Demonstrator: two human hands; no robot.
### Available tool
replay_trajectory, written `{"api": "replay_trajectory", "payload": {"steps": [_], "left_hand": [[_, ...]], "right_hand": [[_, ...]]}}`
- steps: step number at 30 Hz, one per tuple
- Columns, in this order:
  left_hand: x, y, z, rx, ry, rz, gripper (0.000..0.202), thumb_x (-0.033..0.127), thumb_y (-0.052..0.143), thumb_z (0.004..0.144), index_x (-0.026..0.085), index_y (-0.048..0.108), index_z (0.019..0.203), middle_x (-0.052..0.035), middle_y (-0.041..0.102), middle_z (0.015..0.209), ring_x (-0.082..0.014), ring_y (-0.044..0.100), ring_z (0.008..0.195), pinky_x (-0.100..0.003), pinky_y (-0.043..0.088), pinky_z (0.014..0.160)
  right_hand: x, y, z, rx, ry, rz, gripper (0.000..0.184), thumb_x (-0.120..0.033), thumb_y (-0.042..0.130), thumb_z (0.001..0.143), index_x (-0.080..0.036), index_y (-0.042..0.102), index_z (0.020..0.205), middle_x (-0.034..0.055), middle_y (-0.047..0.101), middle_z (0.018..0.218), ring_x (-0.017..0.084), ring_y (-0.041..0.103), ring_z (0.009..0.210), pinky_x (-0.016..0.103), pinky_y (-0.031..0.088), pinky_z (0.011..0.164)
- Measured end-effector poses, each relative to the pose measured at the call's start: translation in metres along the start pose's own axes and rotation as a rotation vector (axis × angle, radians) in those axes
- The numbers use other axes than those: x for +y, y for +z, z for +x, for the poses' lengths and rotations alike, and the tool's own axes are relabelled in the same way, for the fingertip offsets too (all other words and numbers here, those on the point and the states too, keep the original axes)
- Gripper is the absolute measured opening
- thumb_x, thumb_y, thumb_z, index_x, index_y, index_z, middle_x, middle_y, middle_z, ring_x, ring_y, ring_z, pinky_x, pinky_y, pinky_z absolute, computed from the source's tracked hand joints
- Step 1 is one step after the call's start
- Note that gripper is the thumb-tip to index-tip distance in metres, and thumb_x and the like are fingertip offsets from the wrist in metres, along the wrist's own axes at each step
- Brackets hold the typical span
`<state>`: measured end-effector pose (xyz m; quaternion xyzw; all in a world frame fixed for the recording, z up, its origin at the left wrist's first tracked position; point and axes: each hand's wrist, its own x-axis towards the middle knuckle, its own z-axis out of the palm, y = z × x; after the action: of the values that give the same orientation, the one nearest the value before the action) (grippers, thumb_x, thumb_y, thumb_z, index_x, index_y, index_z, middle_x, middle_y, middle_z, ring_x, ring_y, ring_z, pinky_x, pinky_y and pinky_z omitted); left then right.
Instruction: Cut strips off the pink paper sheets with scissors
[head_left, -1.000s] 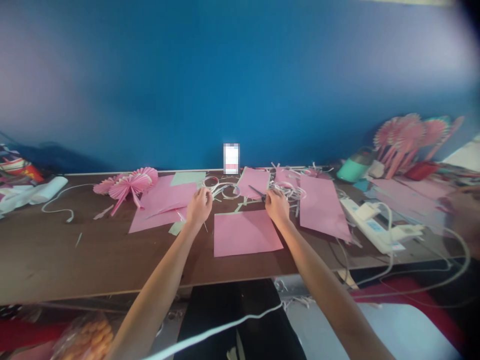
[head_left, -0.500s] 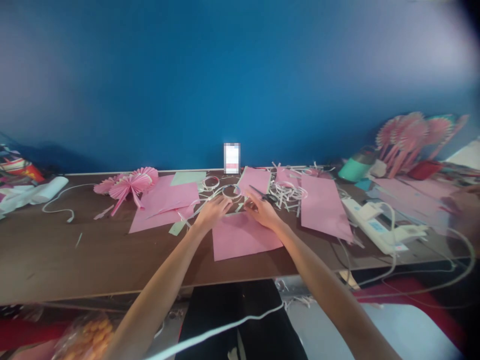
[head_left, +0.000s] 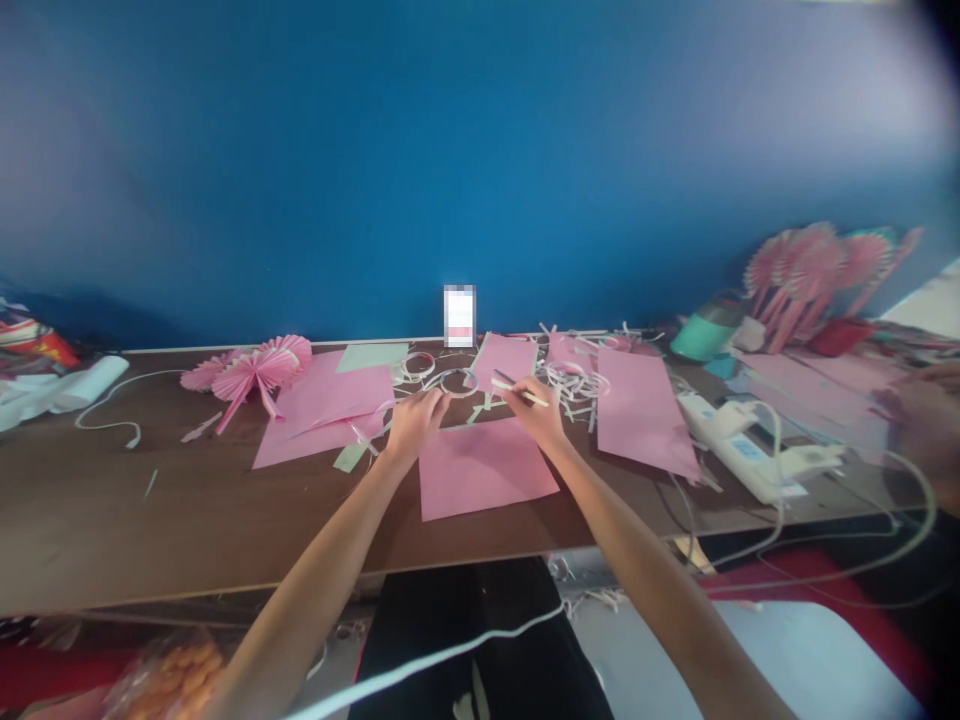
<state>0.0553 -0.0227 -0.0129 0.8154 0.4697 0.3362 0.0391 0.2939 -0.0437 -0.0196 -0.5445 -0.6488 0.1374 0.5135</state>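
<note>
My left hand (head_left: 417, 418) is closed, its fingertips at the near left rim of a roll of clear tape (head_left: 459, 382). My right hand (head_left: 537, 408) is closed over the handle end of dark scissors (head_left: 504, 377), whose blade tip points left. A thin pale strip (head_left: 531, 397) crosses in front of its fingers; I cannot tell whether it is gripped too. Just below both hands, a pink paper sheet (head_left: 484, 470) lies flat on the brown table. A second tape roll (head_left: 417, 367) sits behind my left hand.
Pink folded paper fans (head_left: 259, 372) and pink sheets (head_left: 322, 405) lie left. Right are tangled white strips (head_left: 577, 382), another pink sheet (head_left: 645, 415), a white power strip (head_left: 739, 450) with cables, and a teal container (head_left: 705, 328). A blurred person's hand (head_left: 926, 410) shows far right.
My right hand has shifted slightly right and up, closing over the scissors' handles. My left hand has drawn a little left. The pink sheet below stays put; the whole view drifts slightly.
</note>
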Motion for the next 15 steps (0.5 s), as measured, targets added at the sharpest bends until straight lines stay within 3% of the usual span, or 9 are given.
{"api": "replay_trajectory", "payload": {"steps": [2, 4, 6, 9, 15], "left_hand": [[-0.003, -0.002, 0.001, 0.014, -0.073, -0.016, 0.03, 0.035, 0.033, 0.094, 0.021, 0.059, 0.101, -0.005, 0.065, 0.085, -0.0178, 0.06, 0.074, -0.027, 0.039, 0.063], [-0.002, -0.003, 0.002, 0.001, -0.061, -0.101, 0.029, 0.032, 0.034, 0.094, 0.023, 0.055, 0.113, -0.005, 0.065, 0.102, -0.0176, 0.061, 0.082, -0.026, 0.041, 0.064], [0.003, -0.001, 0.002, -0.042, -0.025, -0.221, 0.029, 0.032, 0.036, 0.093, 0.023, 0.054, 0.113, -0.005, 0.062, 0.112, -0.0173, 0.06, 0.089, -0.026, 0.044, 0.07], [0.011, 0.006, 0.003, -0.141, -0.035, -0.403, 0.029, 0.035, 0.037, 0.093, 0.021, 0.057, 0.108, -0.0055, 0.063, 0.109, -0.0176, 0.061, 0.093, -0.028, 0.046, 0.078], [0.015, 0.022, 0.004, -0.244, -0.09, -0.649, 0.036, 0.041, 0.042, 0.091, 0.021, 0.053, 0.119, -0.0083, 0.062, 0.117, -0.0203, 0.058, 0.107, -0.031, 0.046, 0.087]], "right_hand": [[0.002, -0.002, 0.001, -0.024, 0.109, 0.154, 0.03, -0.048, 0.058, 0.078, -0.021, 0.053, 0.067, -0.001, 0.047, 0.056, 0.015, 0.048, 0.055, 0.027, 0.038, 0.053], [0.005, -0.001, 0.002, -0.096, 0.185, 0.315, 0.031, -0.048, 0.06, 0.076, -0.021, 0.048, 0.065, -0.0034, 0.041, 0.052, 0.012, 0.044, 0.048, 0.025, 0.033, 0.049], [0.007, 0.0, 0.001, -0.15, 0.222, 0.425, 0.031, -0.044, 0.062, 0.075, -0.022, 0.044, 0.063, -0.0045, 0.039, 0.05, 0.011, 0.041, 0.046, 0.025, 0.031, 0.048], [0.007, 0.001, 0.001, -0.169, 0.227, 0.551, 0.034, -0.037, 0.065, 0.071, -0.022, 0.037, 0.06, -0.0048, 0.041, 0.052, 0.011, 0.041, 0.048, 0.026, 0.032, 0.05], [0.002, -0.001, 0.002, -0.208, 0.245, 0.776, 0.031, -0.029, 0.065, 0.066, -0.023, 0.034, 0.068, -0.0062, 0.04, 0.058, 0.01, 0.04, 0.05, 0.025, 0.033, 0.051]]}}
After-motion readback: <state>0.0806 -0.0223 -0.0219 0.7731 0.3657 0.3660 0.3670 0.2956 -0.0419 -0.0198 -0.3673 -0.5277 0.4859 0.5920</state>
